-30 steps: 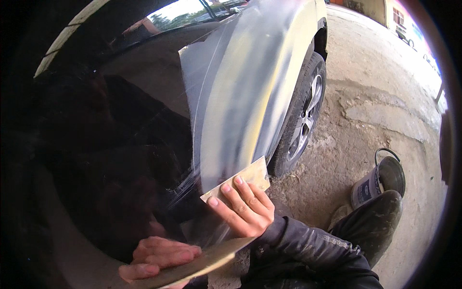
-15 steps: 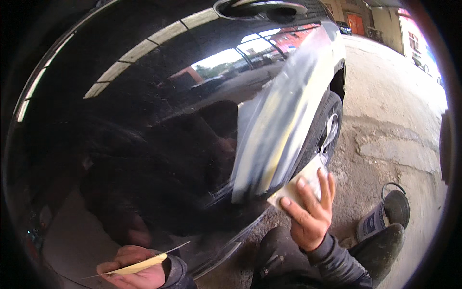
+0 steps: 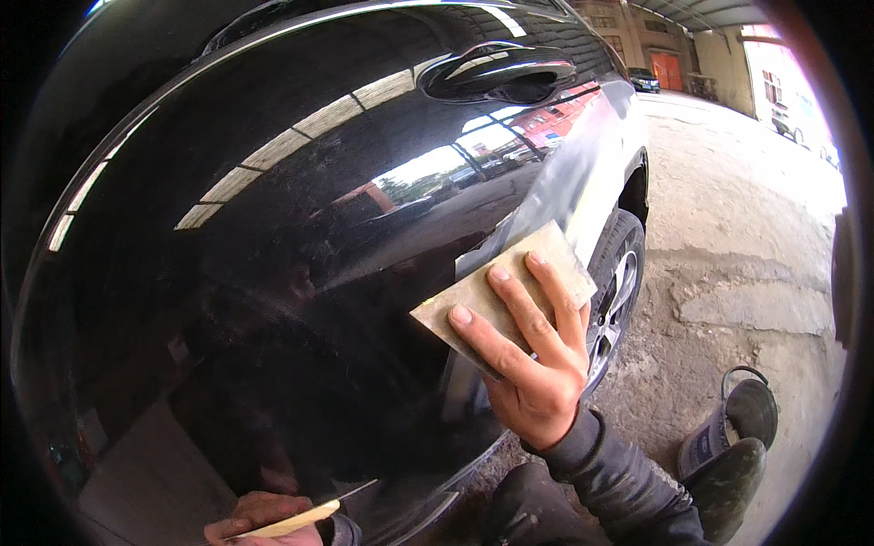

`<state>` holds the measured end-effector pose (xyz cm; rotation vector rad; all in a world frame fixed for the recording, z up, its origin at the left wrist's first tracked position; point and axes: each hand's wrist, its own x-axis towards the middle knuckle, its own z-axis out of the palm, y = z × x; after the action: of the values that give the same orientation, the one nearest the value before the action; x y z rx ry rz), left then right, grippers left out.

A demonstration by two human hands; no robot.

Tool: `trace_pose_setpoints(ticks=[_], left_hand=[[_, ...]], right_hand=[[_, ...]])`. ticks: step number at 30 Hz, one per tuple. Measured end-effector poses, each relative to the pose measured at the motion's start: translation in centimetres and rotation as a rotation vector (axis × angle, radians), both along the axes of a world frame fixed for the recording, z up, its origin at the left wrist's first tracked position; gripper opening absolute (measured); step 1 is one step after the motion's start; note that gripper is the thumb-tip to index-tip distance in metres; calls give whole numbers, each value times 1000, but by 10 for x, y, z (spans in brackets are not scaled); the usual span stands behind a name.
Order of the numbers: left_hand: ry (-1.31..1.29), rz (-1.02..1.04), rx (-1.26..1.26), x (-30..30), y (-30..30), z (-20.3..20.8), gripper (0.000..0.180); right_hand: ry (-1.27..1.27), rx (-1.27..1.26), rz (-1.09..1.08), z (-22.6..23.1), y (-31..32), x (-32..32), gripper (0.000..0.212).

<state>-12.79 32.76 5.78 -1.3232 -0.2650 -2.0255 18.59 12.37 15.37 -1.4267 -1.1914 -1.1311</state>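
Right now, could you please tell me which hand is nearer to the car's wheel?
Right. The right hand, gripping a flat plate, is just left of the wheel in the picture; the left hand is well away, lower left.

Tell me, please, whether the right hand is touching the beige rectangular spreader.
Touching: the head view shows the right hand laying three fingers across the face of the beige rectangular spreader, with no gap at the fingertips.
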Motion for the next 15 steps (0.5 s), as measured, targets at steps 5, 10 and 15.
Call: trace_pose_setpoints(ticks=[5, 10, 15], left_hand=[[16, -1082, -115, 32, -50, 35, 28], [85, 218, -19, 38, -69, 81, 31], [169, 565, -82, 27, -61, 76, 42]], right_hand=[[-85, 80, -31, 6, 9, 18, 65], [-63, 74, -18, 7, 17, 25, 67], [51, 72, -43, -3, 23, 4, 41]])
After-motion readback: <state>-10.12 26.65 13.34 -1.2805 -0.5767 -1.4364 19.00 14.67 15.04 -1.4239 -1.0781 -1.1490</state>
